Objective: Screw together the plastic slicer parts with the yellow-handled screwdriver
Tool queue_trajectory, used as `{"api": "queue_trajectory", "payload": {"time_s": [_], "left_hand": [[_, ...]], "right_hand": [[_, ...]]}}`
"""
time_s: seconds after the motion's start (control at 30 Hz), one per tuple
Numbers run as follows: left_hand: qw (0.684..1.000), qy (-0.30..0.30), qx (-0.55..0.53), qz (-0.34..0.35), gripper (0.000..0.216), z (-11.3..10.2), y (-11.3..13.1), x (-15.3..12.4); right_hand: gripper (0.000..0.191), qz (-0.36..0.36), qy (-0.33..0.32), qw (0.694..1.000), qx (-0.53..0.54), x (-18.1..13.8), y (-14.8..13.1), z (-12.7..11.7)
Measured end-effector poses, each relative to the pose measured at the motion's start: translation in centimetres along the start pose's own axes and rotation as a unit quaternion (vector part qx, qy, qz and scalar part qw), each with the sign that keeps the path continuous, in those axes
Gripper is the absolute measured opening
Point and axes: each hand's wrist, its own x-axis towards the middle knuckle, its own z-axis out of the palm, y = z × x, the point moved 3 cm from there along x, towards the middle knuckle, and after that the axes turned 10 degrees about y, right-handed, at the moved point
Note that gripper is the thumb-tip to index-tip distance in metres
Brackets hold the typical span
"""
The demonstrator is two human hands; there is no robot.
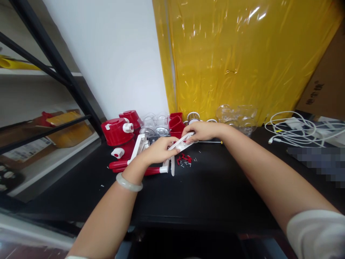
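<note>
A flat white plastic part [181, 144] is grasped by the fingers of both the left hand [157, 151] and right hand [203, 131] above the black worktop [210, 187].

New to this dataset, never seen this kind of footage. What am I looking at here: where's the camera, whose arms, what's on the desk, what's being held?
There is one picture, from a camera worn on a person's head, looking forward and down, so the two bare arms are the wearer's own. No robot.

The left hand, with a pale bangle on its wrist, and the right hand together grip a flat white plastic part.

They work over a black table. On it lie red plastic housings, a red and white crank handle, small red clips and screws, clear cups and white cables. Behind hangs yellow plastic sheeting.
</note>
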Motion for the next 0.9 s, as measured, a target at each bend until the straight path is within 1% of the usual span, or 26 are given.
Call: {"api": "queue_trajectory", "payload": {"time_s": [0.13,0.2,0.3,0.4,0.47,0.57,0.63,0.8,0.9], "left_hand": [[0.999,-0.037,0.02,-0.011,0.028,0.4,-0.4,0.0],[0.998,-0.042,0.041,-0.008,0.034,0.5,-0.4,0.1],[0.996,-0.035,0.081,0.0,0.04,0.7,-0.2,0.1],[0.994,-0.035,0.101,-0.005,0.042,0.8,-0.2,0.1],[0.996,-0.029,0.089,-0.011,0.041,0.9,-0.3,0.0],[0.999,-0.009,0.044,-0.016,0.043,0.9,-0.5,0.0],[1.0,0.002,0.022,-0.013,0.045,0.9,-0.5,-0.1],[1.0,0.004,0.026,0.005,0.038,0.9,-0.1,-0.1],[1.0,0.004,0.011,0.013,0.034,0.9,-0.1,-0.1]], "right_hand": [[0.023,0.022,-0.063,0.997,-0.026,0.2,0.3,0.6],[0.026,0.035,-0.09,0.995,-0.04,0.3,0.5,1.1],[0.027,0.043,-0.103,0.992,-0.06,0.5,0.7,1.7],[0.029,0.035,-0.116,0.991,-0.059,0.6,0.8,2.2],[0.032,0.037,-0.119,0.991,-0.041,0.5,1.0,2.3],[0.042,0.058,-0.121,0.991,-0.007,0.3,1.2,2.3],[0.045,0.068,-0.133,0.989,0.004,0.3,1.3,2.4],[0.039,0.045,-0.177,0.982,0.035,0.4,1.2,2.7],[0.033,0.032,-0.197,0.978,0.056,0.4,1.5,2.9]]}}
